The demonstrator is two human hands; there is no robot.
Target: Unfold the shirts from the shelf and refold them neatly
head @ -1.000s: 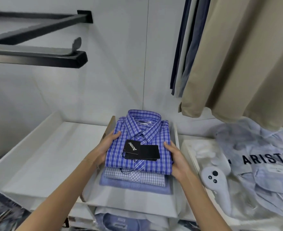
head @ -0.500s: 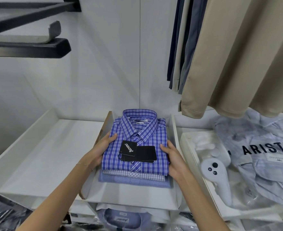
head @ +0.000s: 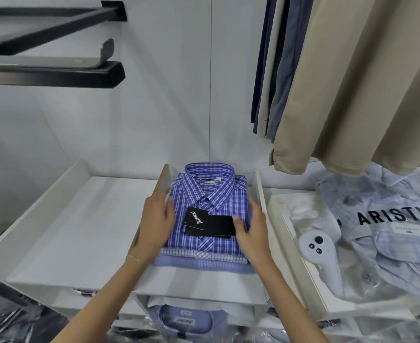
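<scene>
Hands [head: 158, 224] slid inward; fingertips blurred

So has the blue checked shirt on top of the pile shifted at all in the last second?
No. The blue checked shirt sits alike on the pile, beside the same shelf divider.

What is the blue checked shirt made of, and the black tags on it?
The folded blue checked shirt looks like thin woven cloth, likely cotton: matte, with crisp creases. The black rectangular tags look like stiff matte card: flat, sharp-edged, with printed white lettering.
</scene>
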